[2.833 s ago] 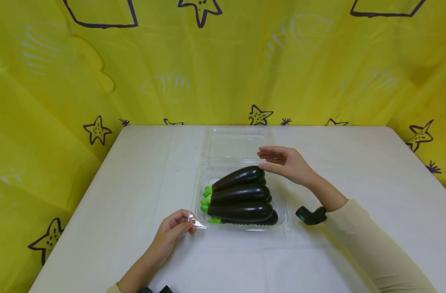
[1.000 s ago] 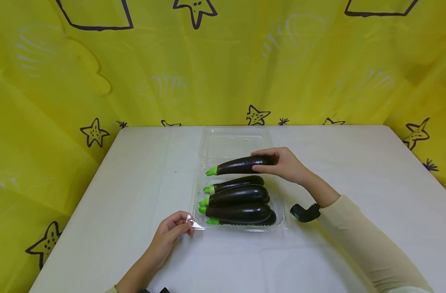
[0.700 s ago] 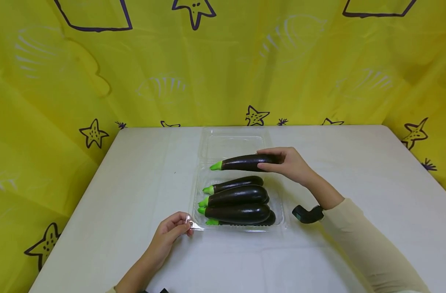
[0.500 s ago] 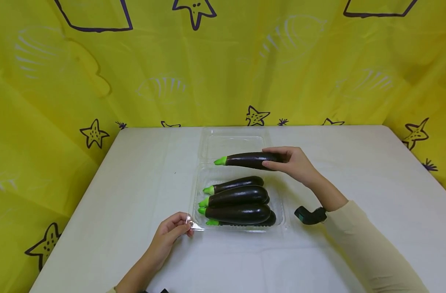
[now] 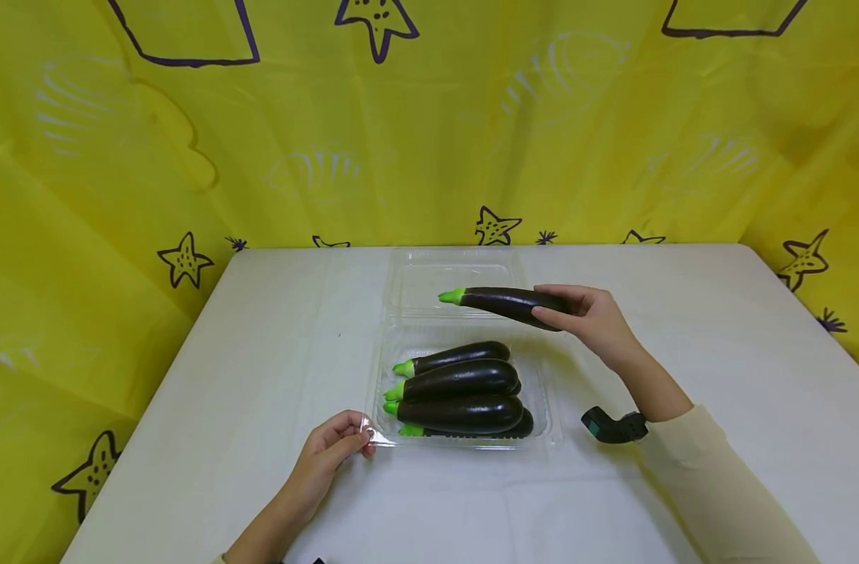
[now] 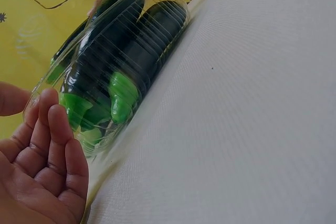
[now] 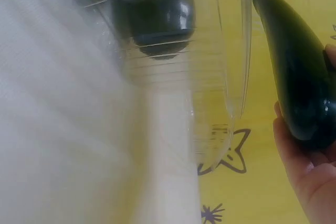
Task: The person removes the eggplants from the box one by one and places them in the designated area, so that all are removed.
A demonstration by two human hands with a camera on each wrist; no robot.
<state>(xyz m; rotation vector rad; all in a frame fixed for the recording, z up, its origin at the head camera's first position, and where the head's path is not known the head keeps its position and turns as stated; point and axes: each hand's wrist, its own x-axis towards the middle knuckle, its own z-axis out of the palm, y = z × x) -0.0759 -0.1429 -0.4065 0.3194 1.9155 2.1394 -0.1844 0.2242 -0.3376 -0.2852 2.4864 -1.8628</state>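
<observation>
Yellow sheeting (image 5: 429, 117) with dark-outlined starfish (image 5: 185, 260) and pale fish (image 5: 324, 166) hangs behind and beside a white tabletop (image 5: 288, 337).

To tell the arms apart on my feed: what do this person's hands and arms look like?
The left hand and right hand are ungloved. On the right: a long beige sleeve and a bent black wrist device with a teal patch. On the left, only a beige cuff edge and a bit of black device show.

Softly, evenly lit in the head view, with glints on the eggplants (image 5: 461, 379), glare on the clear container (image 5: 382, 441) and faint shadows on the counter (image 5: 274, 337). Dimmer in the left wrist view; hazy, partly blurred in the right.
</observation>
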